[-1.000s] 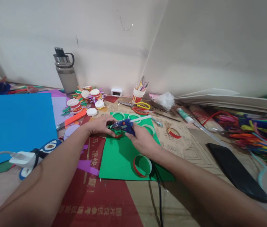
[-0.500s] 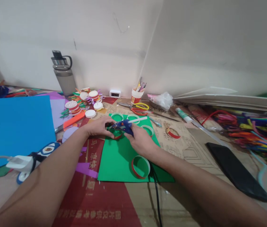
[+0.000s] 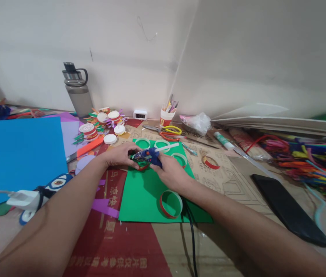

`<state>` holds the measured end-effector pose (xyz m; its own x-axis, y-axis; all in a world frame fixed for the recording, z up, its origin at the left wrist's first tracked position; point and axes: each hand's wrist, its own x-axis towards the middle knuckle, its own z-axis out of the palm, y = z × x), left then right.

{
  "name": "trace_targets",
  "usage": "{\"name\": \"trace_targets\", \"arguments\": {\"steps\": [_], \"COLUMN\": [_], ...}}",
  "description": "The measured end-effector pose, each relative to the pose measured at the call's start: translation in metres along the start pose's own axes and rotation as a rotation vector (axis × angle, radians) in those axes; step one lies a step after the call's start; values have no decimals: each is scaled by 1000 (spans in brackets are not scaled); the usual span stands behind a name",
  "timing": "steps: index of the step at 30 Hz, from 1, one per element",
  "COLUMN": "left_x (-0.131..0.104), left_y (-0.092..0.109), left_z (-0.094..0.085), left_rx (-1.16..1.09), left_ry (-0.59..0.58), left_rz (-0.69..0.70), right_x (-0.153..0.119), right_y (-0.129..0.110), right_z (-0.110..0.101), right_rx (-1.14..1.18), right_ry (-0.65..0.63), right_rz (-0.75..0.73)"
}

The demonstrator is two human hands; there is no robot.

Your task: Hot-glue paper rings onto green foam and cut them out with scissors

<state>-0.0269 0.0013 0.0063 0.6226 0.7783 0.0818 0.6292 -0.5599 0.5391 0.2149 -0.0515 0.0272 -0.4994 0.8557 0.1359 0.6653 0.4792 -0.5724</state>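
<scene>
My right hand [image 3: 170, 171] is closed round the handle of a blue hot glue gun [image 3: 151, 156], which has a white glue stick [image 3: 167, 147] poking out of its back. The gun's nozzle points left, towards a red-and-white paper ring [image 3: 143, 167] on a green sheet [image 3: 142, 196]. Fingers of my left hand [image 3: 124, 155] curl against that ring's left side; the gun partly covers it. Several similar rings lie on the sheet: one stands apart at the front [image 3: 171, 204], others sit behind the gun. A black cord [image 3: 192, 238] trails towards me.
Another paper ring [image 3: 211, 163] lies right of the sheet. Scissors [image 3: 171, 130], a pen cup [image 3: 167, 117] and a water bottle [image 3: 79, 94] stand or lie behind. An orange cutter [image 3: 90, 146] and a blue sheet [image 3: 18, 154] are left, a black phone-like slab [image 3: 290, 209] right.
The glue gun has tilted slightly and shifted a little within the same spot by the ring. My left hand has barely moved; the surrounding things are unchanged.
</scene>
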Motion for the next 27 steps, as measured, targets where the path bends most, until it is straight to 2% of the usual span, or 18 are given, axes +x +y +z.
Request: {"name": "trace_targets", "arguments": {"steps": [5,18,27], "left_x": [0,-1,0], "left_y": [2,5,5], "left_z": [-1,-2,-2], "left_rx": [8,8,13], "left_ry": [-14,-17,-36], "left_rz": [-10,-8,-16], "right_x": [1,-11,-7], "right_y": [1,1,-6], "right_z": [0,-4,-1], "right_rx": [-35,-300,-282], "right_ry": [24,33,-1], "right_rz": [-2,56,55]}}
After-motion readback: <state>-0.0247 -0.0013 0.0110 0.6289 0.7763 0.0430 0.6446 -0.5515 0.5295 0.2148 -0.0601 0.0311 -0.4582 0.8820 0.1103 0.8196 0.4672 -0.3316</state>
